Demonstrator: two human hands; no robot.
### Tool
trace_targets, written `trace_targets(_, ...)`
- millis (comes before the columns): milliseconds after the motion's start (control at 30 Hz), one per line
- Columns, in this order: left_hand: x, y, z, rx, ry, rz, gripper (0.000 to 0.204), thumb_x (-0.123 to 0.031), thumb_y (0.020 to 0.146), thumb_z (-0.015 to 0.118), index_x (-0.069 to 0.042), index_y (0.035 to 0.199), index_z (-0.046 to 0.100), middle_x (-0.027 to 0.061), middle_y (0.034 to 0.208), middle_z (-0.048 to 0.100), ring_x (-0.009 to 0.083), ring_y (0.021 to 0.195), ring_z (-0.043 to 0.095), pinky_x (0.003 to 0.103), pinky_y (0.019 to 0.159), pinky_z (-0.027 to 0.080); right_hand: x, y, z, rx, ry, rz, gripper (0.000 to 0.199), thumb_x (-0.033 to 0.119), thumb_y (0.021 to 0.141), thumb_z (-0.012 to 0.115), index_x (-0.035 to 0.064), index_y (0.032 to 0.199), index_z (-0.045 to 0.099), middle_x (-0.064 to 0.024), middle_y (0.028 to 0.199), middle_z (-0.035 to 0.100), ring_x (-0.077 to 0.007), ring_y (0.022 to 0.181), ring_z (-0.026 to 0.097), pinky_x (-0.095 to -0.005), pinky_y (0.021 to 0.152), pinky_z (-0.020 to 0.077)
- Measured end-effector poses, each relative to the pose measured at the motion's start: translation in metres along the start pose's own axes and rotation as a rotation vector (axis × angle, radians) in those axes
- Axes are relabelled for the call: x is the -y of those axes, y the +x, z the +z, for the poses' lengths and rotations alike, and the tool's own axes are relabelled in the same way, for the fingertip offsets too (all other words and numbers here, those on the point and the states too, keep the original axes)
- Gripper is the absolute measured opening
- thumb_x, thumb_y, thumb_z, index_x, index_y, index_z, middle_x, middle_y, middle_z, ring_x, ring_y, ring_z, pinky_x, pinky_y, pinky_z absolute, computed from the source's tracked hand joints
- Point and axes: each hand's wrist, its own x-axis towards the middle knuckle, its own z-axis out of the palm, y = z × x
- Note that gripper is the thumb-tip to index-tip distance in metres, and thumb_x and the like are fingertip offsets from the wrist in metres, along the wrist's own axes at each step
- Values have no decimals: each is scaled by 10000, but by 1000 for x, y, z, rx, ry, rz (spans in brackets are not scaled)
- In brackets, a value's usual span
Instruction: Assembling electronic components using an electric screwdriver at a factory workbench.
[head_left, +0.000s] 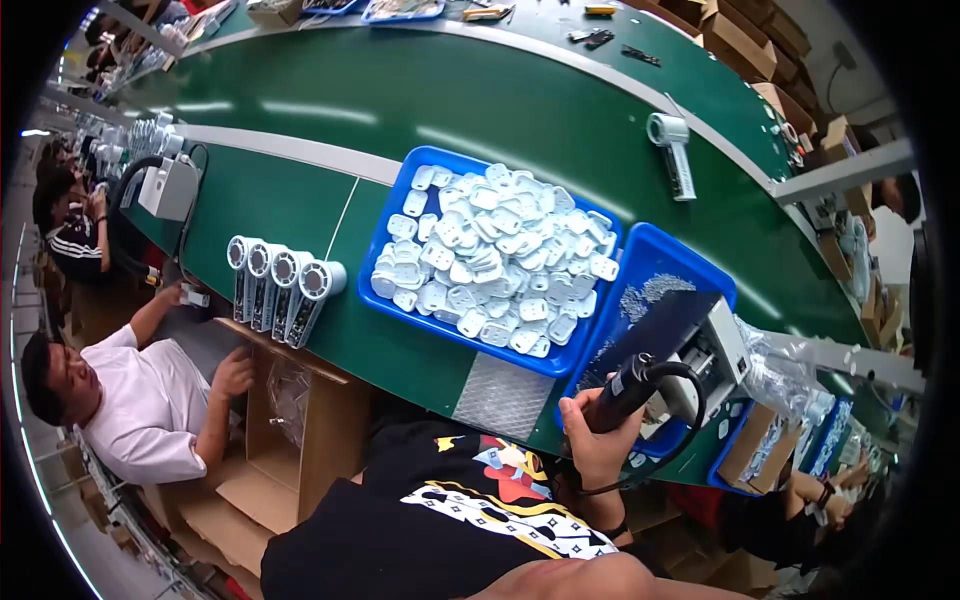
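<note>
My right hand (606, 440) is wrapped round a black electric screwdriver (622, 393), whose cord loops back from its upper end. The tool's tip cannot be made out. Just beyond it is a white and dark screw feeder (722, 345) by a blue tray (728, 278) strewn with small screws. To the left, a larger blue tray (392, 215) is heaped with white oval plastic plates (500, 250). Several white handheld fan bodies (290, 285) stand in a row farther left, their handles showing dark insides. My left hand is not in view.
A bubble-wrap sheet (500, 395) lies at the bench's near edge. One handheld fan (672, 155) rests on the green belt (540, 110) beyond the trays. On the left, a person in a white shirt (150, 410) sits beside an open cardboard box (290, 450). Clear bags (785, 370) lie to the right.
</note>
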Motion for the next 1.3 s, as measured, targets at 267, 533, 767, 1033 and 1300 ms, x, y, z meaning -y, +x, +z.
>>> trace_targets(267, -57, 27, 16, 234, 21, 70, 440, -338, 992, 589, 67, 1151, 661, 194, 1018, 728, 278, 944, 684, 407, 856, 532, 48, 125, 110, 198, -712, -24, 656, 115, 775, 859, 22, 1279, 449, -111, 916, 750, -192, 753, 731, -307, 683, 557)
trace_targets(533, -80, 117, 73, 278, 14, 334, 431, -332, 979, 598, 60, 1150, 652, 210, 1026, 729, 309, 952, 699, 431, 858, 537, 36, 167, 135, 129, -1009, -216, 689, 177, 749, 874, 99, 1300, 467, -189, 912, 724, -426, 837, 708, -429, 729, 553)
trace_targets(767, -67, 199, 46, 70, 74, 577, 424, -327, 967, 606, 55, 1149, 645, 224, 1032, 730, 337, 959, 712, 451, 860, 542, 28, 192, 158, 116, -1147, -548, 603, 147, 771, 813, 130, 1278, 486, -222, 917, 716, -440, 878, 700, -501, 711, 546)
trace_targets(1033, -314, 196, -94, -394, -86, 899, 379, -210, 839, 780, -51, 1166, 671, 148, 997, 699, 320, 923, 674, 421, 841, 526, 31, 156, 141, 213, -1032, -504, 572, 76, 783, 757, 89, 1282, 478, -269, 935, 708, -459, 900, 693, -514, 738, 540)
trace_targets(1300, -362, 251, -99, -743, 311, 1038, 442, -178, 701, 877, -81, 1065, 645, 56, 952, 638, 310, 1027, 592, 446, 936, 445, 53, 86, 99, 416, -335, -75, 735, 127, 752, 832, 40, 1361, 431, -33, 691, 548, -153, 543, 577, -306, 492, 462)
